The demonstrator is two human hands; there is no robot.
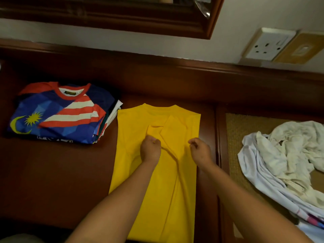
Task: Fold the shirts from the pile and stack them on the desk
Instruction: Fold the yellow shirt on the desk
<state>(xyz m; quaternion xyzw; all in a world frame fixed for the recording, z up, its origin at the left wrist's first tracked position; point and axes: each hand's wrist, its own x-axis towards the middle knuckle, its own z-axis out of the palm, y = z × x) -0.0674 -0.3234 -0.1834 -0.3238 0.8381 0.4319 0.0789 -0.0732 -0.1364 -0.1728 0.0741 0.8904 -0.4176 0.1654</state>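
Yellow shirt (157,172) flat on dark wood desk (61,172), sides already turned in to a long panel. Left hand (150,149) pinching a sleeve fold at mid-chest, right hand (200,151) curled at the right edge, probably tidying before the last fold. Folded stack (57,113) beside it; crumpled white pile (284,155) far right.

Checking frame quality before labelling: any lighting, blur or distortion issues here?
Head view: dim, warm light; the dark desk loses detail, while the yellow shirt reads clearly. Wide-angle bending tilts the wall socket. The white pile looks slightly soft. Left hand and right hand show no motion blur.
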